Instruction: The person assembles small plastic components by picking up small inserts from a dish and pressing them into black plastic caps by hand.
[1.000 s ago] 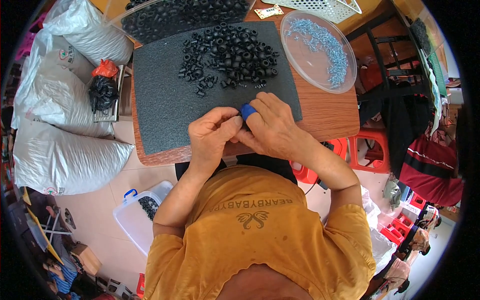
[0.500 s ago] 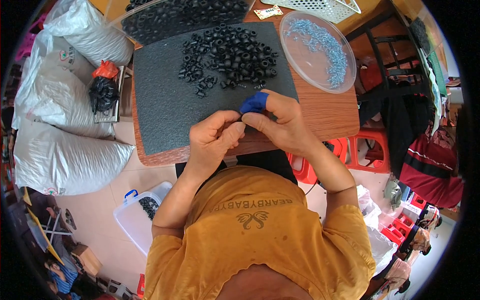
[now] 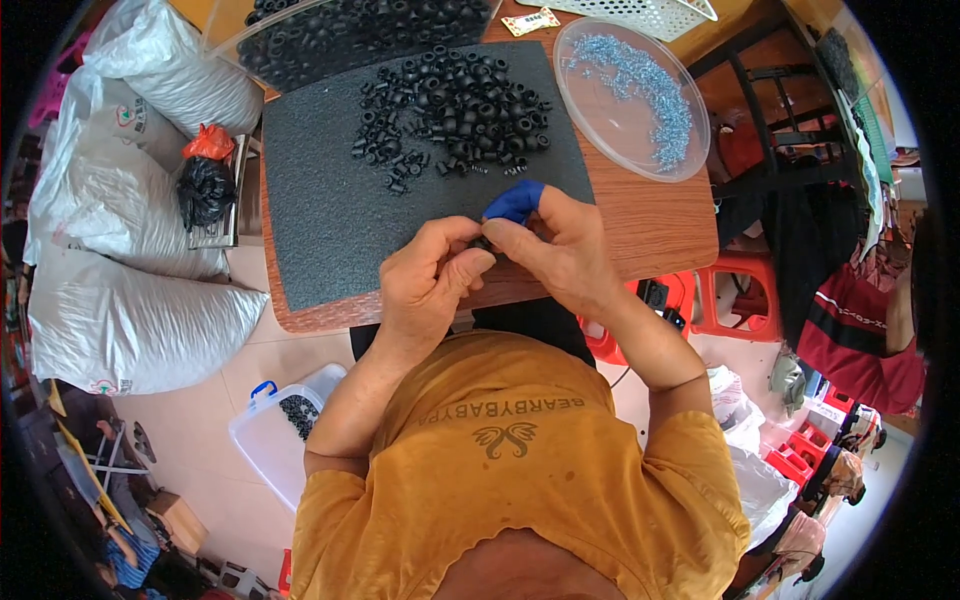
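My left hand (image 3: 428,275) and my right hand (image 3: 560,245) meet over the near edge of the table, thumbs and fingertips pinched together. Between them is a small black part (image 3: 480,242), mostly hidden by the fingers. Blue wrapping (image 3: 514,203) covers a finger of my right hand. Beyond the hands, a pile of black ring-like parts (image 3: 470,105) lies on a dark grey mat (image 3: 325,200), larger ones to the right and smaller ones to the left. Several tiny pale pieces (image 3: 514,170) lie at the pile's near edge.
A round clear tray (image 3: 615,135) of tiny bluish pieces sits right on the wooden table (image 3: 660,235). Behind the mat stands a clear bin of black parts (image 3: 370,45), near a small wrapped packet (image 3: 531,21). White sacks (image 3: 140,320) stand left; red stools (image 3: 738,300) stand right.
My hands stay pinched together, with slight shifts of the fingers; the dark part between them shows a little more. At the far right, a person's arm has come into view.
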Tool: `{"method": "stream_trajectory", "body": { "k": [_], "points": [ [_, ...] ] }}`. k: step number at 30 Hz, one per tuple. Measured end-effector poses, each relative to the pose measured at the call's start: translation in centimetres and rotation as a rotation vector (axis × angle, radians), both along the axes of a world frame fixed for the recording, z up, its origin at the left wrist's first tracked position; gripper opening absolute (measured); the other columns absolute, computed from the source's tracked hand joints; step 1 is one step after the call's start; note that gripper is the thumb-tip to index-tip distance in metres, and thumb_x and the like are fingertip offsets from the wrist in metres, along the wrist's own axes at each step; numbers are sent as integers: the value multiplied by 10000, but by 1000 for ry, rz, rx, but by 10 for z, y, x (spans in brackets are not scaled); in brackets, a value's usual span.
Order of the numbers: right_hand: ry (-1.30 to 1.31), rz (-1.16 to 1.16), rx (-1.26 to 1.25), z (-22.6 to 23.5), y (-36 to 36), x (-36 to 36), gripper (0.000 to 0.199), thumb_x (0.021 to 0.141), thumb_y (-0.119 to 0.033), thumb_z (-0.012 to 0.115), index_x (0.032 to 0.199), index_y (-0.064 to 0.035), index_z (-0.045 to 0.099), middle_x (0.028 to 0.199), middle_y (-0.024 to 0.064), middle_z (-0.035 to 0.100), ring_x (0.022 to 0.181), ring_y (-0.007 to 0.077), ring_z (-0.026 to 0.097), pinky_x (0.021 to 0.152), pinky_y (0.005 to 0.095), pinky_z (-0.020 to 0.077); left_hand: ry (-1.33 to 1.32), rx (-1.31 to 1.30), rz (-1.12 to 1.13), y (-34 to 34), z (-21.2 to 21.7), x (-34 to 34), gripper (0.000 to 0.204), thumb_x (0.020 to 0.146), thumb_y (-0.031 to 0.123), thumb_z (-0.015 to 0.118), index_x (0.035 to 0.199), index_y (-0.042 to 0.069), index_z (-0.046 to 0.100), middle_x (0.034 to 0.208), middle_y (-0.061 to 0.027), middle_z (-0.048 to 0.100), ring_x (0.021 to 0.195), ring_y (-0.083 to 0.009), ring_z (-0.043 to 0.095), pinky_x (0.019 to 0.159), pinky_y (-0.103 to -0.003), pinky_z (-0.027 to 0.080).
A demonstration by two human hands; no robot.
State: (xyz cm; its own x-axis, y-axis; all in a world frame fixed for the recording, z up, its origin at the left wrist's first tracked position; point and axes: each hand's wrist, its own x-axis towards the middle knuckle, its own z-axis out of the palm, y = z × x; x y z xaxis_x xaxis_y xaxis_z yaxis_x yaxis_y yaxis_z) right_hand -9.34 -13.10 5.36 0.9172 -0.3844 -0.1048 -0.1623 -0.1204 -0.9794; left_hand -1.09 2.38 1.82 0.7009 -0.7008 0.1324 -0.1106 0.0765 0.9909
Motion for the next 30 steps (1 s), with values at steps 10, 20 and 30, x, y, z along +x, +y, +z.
{"method": "stream_trajectory", "body": {
  "k": [10, 20, 30],
  "points": [
    [-154, -86, -18, -6, 10, -1, 107, 878, -97, 685, 928, -9, 651, 819, 46, 635, 727, 77, 585, 643, 252, 476, 100, -79, 66, -3, -3, -3, 200, 920, 152, 673, 1063, 14, 656, 787, -19, 648, 641, -56, 593, 535, -185, 469],
    [-291, -87, -157, -14, 15, -1, 79, 839, -23, 674, 910, -9, 641, 797, 88, 587, 724, 187, 573, 627, 296, 452, 246, -131, 21, -1, -7, -1, 199, 954, 109, 619, 1124, 10, 648, 833, -37, 661, 648, -55, 576, 532, -176, 455],
    [-344, -86, -377, -15, 13, -3, 140, 764, 23, 695, 884, -15, 635, 841, 107, 614, 794, 292, 584, 674, 373, 464, 436, -177, -2, -3, -11, -2, 244, 925, 39, 627, 1140, -70, 590, 769, -98, 650, 608, -117, 593, 525, -210, 477]
  ]
}}
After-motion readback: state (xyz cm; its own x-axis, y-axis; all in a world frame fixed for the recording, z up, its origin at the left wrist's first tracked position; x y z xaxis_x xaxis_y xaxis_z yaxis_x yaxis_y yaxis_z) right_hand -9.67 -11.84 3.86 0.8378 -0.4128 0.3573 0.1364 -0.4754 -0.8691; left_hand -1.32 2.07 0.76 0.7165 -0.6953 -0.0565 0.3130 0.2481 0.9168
